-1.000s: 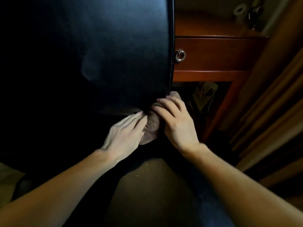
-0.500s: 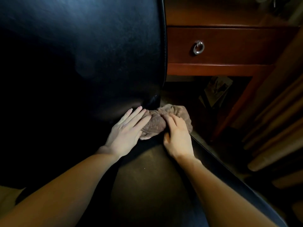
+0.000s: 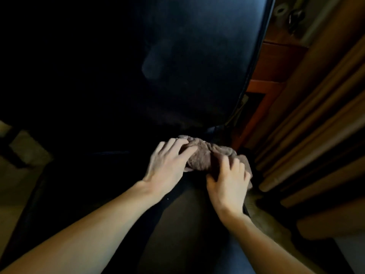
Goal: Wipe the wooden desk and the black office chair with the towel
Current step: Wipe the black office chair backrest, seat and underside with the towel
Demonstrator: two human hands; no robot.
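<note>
The black office chair (image 3: 197,62) fills most of the view, its backrest upright and its seat below my arms. A crumpled brown towel (image 3: 205,155) lies on the seat near its right edge, just below the backrest. My left hand (image 3: 167,165) rests on the towel's left side with fingers spread and slightly bent. My right hand (image 3: 229,180) holds the towel's right end, fingers curled over the cloth. The wooden desk (image 3: 276,62) shows behind the chair at the upper right.
Tan curtain folds (image 3: 316,125) hang close along the right side. A desk leg (image 3: 254,115) stands beside the chair's right edge. Small objects, one like a tape roll (image 3: 281,8), sit on the desk top. Pale floor (image 3: 23,155) shows at the left.
Both hands and the towel have come away from the backrest's bottom corner and shifted right along the seat. The view has swung left, so the desk drawer is mostly out of sight.
</note>
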